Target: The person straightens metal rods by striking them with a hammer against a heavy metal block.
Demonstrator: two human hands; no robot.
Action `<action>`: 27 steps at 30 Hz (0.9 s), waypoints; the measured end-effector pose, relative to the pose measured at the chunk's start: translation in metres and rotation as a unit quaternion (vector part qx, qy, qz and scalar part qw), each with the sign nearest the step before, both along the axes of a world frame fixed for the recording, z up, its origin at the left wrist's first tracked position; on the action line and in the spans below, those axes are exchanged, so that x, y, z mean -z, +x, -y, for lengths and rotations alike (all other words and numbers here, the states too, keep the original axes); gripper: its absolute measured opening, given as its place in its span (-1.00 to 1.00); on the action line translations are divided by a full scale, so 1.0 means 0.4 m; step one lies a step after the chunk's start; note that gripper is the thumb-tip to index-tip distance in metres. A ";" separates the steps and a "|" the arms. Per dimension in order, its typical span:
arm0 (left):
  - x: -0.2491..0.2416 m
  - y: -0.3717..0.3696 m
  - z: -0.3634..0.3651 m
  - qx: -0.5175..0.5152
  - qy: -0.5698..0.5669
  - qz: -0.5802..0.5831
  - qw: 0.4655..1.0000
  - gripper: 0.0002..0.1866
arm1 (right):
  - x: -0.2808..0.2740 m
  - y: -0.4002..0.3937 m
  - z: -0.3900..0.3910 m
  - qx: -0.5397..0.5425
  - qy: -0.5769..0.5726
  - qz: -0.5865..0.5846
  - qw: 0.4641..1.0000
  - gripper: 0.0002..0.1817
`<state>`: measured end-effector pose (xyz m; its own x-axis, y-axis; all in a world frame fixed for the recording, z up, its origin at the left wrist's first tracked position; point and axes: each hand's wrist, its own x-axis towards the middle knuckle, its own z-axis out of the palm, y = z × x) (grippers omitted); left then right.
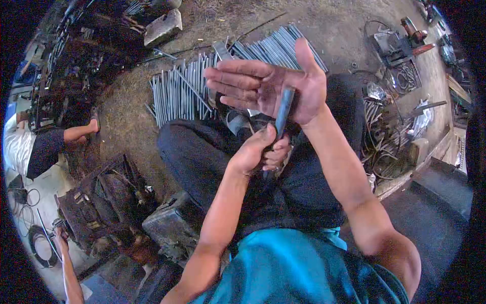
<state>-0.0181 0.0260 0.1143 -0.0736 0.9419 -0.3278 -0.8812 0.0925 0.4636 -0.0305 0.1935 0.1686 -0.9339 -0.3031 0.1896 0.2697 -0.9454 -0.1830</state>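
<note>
At the centre of the frame I see my left hand (260, 152) clamped on the lower end of a rod (282, 114), while my right hand (273, 83), fingers spread flat, presses against its top, as if to steady it.

Dirt floor (126, 116): steel rods (182, 93) (loose heap), stone block (163, 26), cables (385, 142).

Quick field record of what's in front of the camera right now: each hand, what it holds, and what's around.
left hand: closed around the lower end of a metal rod
right hand: open, palm flat against the rod's upper end
rod: roughly upright, over the lap
floor ahead: pile of metal rods lying side by side
floor right: tangle of wires
left edge: another person, partly in view
</note>
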 end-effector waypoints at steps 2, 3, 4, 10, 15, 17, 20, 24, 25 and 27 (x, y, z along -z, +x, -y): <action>0.009 0.000 -0.002 0.023 0.054 0.032 0.998 -0.40 | -0.007 0.015 0.006 -0.018 -0.018 -0.011 1.000 0.30; 0.014 -0.001 -0.004 0.043 0.111 0.063 0.991 -0.40 | -0.009 0.020 0.009 -0.025 -0.014 -0.047 0.998 0.29; 0.021 -0.001 -0.006 0.045 0.110 0.064 0.991 -0.40 | -0.009 0.023 0.010 -0.031 -0.010 -0.084 0.996 0.29; 0.036 0.002 -0.018 0.070 0.174 0.120 0.975 -0.40 | 0.003 0.034 0.013 -0.006 -0.035 -0.044 0.998 0.31; 0.046 0.008 -0.032 0.064 0.134 0.141 0.979 -0.42 | 0.015 0.046 -0.010 0.020 -0.011 -0.030 0.999 0.28; 0.048 0.015 -0.034 0.048 0.119 0.135 0.982 -0.43 | 0.022 0.050 -0.018 0.031 0.002 -0.024 0.999 0.28; 0.043 0.019 -0.037 0.022 0.102 0.120 0.987 -0.45 | 0.032 0.055 -0.027 0.050 -0.020 0.004 0.999 0.27; 0.049 0.023 -0.040 -0.012 0.094 0.098 0.991 -0.46 | 0.040 0.057 -0.032 0.062 -0.021 0.030 0.997 0.24; 0.055 0.023 -0.039 -0.011 0.093 0.097 0.991 -0.46 | 0.040 0.058 -0.034 0.065 -0.021 0.033 0.997 0.23; 0.063 0.022 -0.041 -0.024 0.082 0.068 0.994 -0.47 | 0.043 0.059 -0.038 0.072 -0.014 0.032 0.997 0.22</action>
